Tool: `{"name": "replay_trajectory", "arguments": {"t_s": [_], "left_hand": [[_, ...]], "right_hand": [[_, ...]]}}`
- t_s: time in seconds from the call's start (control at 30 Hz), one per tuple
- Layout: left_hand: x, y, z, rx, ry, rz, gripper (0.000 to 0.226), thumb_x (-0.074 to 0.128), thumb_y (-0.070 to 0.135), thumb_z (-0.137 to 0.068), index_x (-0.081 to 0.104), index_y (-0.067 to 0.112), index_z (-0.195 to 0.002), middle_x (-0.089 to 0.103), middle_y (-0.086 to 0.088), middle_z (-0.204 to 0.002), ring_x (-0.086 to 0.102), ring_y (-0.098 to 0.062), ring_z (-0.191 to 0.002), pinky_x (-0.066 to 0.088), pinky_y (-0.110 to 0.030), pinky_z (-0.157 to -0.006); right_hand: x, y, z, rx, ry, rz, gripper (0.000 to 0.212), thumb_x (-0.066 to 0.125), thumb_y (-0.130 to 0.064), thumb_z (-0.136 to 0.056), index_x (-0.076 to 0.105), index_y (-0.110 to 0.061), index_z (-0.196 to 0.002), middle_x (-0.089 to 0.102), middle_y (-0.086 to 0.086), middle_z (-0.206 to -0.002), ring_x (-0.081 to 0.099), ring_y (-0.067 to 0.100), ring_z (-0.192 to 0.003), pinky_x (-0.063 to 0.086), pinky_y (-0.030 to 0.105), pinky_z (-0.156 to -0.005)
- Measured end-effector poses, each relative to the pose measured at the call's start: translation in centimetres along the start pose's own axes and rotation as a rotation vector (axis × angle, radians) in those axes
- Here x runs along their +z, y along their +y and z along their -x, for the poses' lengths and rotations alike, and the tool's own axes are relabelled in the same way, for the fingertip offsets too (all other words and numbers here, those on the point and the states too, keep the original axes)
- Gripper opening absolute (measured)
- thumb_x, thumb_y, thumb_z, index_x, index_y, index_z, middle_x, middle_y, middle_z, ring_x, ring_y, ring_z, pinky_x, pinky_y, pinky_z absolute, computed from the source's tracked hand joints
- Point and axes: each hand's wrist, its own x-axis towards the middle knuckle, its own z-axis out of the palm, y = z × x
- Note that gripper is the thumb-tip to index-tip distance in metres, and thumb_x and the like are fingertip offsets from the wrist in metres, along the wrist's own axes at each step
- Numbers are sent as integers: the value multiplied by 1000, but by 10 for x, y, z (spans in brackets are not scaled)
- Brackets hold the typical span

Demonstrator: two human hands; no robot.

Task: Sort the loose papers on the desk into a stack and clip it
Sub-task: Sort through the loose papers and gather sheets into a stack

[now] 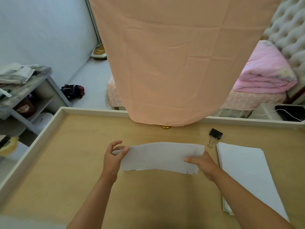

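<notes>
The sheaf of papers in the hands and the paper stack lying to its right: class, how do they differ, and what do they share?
The sheaf of papers is pinched at its ends by the left hand and right hand; the paper stack lies flat on the desk, untouched. The sheaf's near edge is ragged; the stack's edges look more even. Both are pale and unclipped: the binder clip lies apart.

Uneven paper sheaf [158, 156] aloft, black clip [215, 135] beside stack [244, 171]
</notes>
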Motion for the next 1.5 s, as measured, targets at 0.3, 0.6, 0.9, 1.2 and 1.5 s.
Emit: {"name": "replay_trajectory", "arguments": {"t_s": [0.3,0.6,0.9,1.2,1.5], "left_hand": [[6,-9,10,128,169,75,49,61,60,-67,62,23,-100,65,0,-95,54,-14,-88,40,-26,-74],[-2,-17,9,36,67,-29,65,70,58,-63,62,14,-110,66,1,-97,62,-10,-87,50,-23,-73],[31,3,11,272,86,-16,55,72,44,-72,52,18,-115,64,-6,-103,63,-14,-92,51,-25,-78],[55,6,-13,166,252,-173,15,68,21,-84,63,31,-93,70,2,-85,68,-19,-83,54,-36,-77],[54,27,-44,609,216,-1106,24,53,42,-93,73,29,-89,74,12,-91,67,-15,-85,37,-41,-102]], "right_hand": [[26,-3,-10,-24,10,10,56,85,-14,-57,69,-14,-111,75,3,-103,71,18,-95,57,34,-82],[27,12,-14,51,137,52,35,72,4,-79,65,-19,-105,71,-2,-104,66,11,-93,51,27,-72],[16,-8,-18,-111,148,14,33,72,6,-80,63,-11,-107,65,0,-97,62,13,-86,50,28,-73],[13,1,-39,-82,210,101,38,68,4,-82,60,-21,-110,63,-1,-106,60,16,-96,51,30,-77],[19,-2,-60,-70,148,299,30,58,2,-89,60,-15,-114,64,-1,-109,58,15,-103,42,21,-76]]}}
